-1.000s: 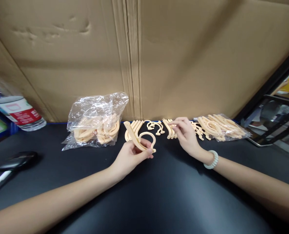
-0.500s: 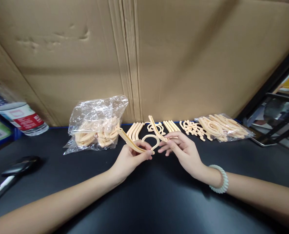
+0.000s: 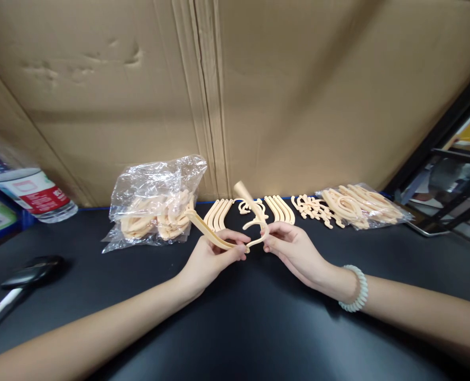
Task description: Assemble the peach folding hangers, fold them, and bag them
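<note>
My left hand (image 3: 214,259) pinches the lower end of a beige curved hanger arm (image 3: 210,233) that slopes up to the left. A C-shaped hanger hook (image 3: 256,243) meets that arm at my left fingertips; whether the two are joined I cannot make out. My right hand (image 3: 296,248) is closed on a second hanger arm (image 3: 249,200), which points up and to the left. Its lower end lies against the hook's curve, partly covered by my right fingers. Behind my hands lie rows of matching arms (image 3: 219,214), with more arms (image 3: 281,210) to the right.
Several loose hooks (image 3: 243,206) and a pile of small pieces (image 3: 316,208) lie at the back. Clear bags of beige parts stand left (image 3: 159,177) and right (image 3: 363,205). A bottle (image 3: 36,193) and a black device (image 3: 34,271) are far left. Cardboard (image 3: 298,106) walls the back.
My right hand has turned and brought its arm against the hook. That arm has rolled from its hollow side to its smooth side. My left hand has hardly moved.
</note>
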The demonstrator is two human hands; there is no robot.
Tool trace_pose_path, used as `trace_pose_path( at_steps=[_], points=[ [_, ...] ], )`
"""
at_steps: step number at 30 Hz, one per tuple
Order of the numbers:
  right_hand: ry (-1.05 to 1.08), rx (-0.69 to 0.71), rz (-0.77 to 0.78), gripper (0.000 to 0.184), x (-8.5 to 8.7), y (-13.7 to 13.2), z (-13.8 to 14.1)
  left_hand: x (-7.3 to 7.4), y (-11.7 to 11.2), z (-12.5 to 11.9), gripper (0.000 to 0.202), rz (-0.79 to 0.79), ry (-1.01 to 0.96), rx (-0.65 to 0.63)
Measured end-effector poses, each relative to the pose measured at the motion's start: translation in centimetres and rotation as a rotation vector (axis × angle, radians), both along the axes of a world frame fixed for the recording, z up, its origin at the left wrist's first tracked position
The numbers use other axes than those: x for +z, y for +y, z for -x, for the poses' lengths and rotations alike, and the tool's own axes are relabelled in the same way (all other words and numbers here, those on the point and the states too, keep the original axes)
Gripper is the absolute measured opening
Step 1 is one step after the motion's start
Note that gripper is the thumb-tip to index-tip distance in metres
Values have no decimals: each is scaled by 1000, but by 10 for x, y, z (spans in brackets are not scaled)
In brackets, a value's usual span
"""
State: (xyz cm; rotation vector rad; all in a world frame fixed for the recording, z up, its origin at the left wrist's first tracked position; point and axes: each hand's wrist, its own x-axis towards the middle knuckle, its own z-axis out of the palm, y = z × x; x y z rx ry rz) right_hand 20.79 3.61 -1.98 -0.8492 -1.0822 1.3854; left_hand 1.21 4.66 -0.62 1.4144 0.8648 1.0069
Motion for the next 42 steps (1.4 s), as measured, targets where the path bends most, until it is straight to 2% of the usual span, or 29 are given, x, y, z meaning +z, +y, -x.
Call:
trace_pose_path(
  at_steps=[4,8,12,20,26,33,38,42],
  points=[
    [37,35,45,22,0,0,-1,-1,0,0,13,-38,38,2],
    [143,44,96,36,0,3,-3,0,0,1,13,-82,51,-10],
    [155,111,84,24,2,4,-4,3,0,1,7,-115,85,-35],
    [-10,163,-38,27,-2,1,0,3,1,2,13,-101,90,-77],
    [-113,239,-89,19,0,-2,1,2,1,1,15,-53,82,-104],
    [-127,182,-99,19,-2,0,0,3,3,2,15,-69,78,-108],
    [-187,203,-125,17,-4,0,0,0,5,3,15,-2,-27,-140],
    [-166,179,-131,20,-6,0,0,3,5,2,17,22,-18,-185]
  ],
)
